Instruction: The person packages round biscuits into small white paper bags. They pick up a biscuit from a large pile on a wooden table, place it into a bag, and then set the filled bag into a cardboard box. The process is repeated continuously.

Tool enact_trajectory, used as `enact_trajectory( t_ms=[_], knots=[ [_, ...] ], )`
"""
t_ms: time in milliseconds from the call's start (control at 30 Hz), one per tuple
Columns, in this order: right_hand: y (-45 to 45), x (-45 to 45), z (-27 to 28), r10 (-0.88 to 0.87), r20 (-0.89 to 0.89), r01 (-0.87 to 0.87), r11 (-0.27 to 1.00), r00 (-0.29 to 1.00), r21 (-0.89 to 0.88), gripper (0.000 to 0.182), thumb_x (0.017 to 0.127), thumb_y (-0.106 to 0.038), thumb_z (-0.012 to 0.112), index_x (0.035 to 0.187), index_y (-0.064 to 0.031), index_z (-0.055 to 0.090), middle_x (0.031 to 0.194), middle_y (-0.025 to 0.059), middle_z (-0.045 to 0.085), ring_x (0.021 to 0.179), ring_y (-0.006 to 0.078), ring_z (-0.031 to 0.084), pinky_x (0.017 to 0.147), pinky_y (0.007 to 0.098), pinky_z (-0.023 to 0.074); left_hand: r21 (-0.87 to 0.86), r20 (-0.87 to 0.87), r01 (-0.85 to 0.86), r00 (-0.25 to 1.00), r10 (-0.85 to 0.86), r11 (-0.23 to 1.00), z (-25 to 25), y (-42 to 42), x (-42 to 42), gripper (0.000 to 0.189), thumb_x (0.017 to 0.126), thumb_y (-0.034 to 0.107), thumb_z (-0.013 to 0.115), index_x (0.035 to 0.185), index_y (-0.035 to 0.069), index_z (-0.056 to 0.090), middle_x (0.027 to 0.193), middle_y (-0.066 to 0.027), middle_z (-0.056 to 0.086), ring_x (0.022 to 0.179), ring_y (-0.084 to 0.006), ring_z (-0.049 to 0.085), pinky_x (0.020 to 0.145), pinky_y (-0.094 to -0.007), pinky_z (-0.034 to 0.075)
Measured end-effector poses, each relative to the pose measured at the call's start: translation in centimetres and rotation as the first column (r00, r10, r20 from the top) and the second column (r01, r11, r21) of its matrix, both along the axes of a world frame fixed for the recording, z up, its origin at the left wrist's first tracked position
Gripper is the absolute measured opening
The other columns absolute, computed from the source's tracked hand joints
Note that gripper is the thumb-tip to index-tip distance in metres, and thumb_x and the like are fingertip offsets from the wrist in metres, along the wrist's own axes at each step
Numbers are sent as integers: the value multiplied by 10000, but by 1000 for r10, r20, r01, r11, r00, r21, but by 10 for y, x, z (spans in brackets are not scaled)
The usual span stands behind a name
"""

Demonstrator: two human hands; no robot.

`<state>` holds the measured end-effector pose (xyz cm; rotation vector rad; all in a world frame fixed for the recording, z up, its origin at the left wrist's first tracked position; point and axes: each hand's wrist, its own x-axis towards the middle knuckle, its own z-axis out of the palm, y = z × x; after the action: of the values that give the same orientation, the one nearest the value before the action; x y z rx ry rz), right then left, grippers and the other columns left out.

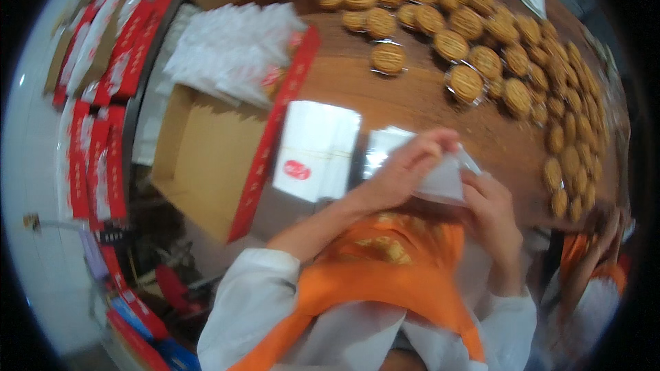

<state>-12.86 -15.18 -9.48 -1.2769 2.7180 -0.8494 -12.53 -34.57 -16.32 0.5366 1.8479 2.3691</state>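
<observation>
A small translucent white bag [442, 181] is in front of the orange apron, with my right hand [487, 198] pinching its right edge. My left hand [420, 157] is over the bag's upper left part, its fingers stretched toward the right and blurred. Whether those fingers grip the bag cannot be made out. Under and beside my left wrist lies a stack of clear or whitish wrappers [379, 147]. Farther left is a banded stack of white paper sleeves [325, 139] bearing a red print.
Many wrapped round cookies [484, 62] spread over the wooden table [330, 72]. At left, an open red-edged carton [206, 149] is partly filled with white packets [232, 46]. Red boxes [111, 159] stand beyond it. A co-worker's arm [588, 268] shows at lower right.
</observation>
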Motion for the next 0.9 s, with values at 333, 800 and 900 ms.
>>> enact_trajectory(
  t_ms=[333,800,900],
  knots=[
    [-49,-39,24,-137,-70,110,947,988,-301,169,734,14,609,897,-27,601,738,138,571,656,324,561,615,345,450,-590,-518,-773,585,624,235,61,-166,-4,352,817,140,611,1140,74,489,1018,-123,565,796,-232,574,717,-317,469],
    [-272,-127,16,463,-456,-472,875,760,103,111,734,-64,558,816,-60,483,786,112,543,756,296,526,685,374,429,-673,-441,-651,734,517,350,13,-256,-22,150,832,87,545,975,44,541,867,-172,565,820,-364,554,723,-379,450],
    [-282,-120,-6,499,-399,-452,866,769,213,138,724,-45,557,832,-50,471,845,99,564,790,274,534,729,351,430,-606,-495,-689,718,489,397,11,-256,-16,139,820,57,551,955,26,539,879,-171,551,803,-352,547,709,-368,450]
  ],
)
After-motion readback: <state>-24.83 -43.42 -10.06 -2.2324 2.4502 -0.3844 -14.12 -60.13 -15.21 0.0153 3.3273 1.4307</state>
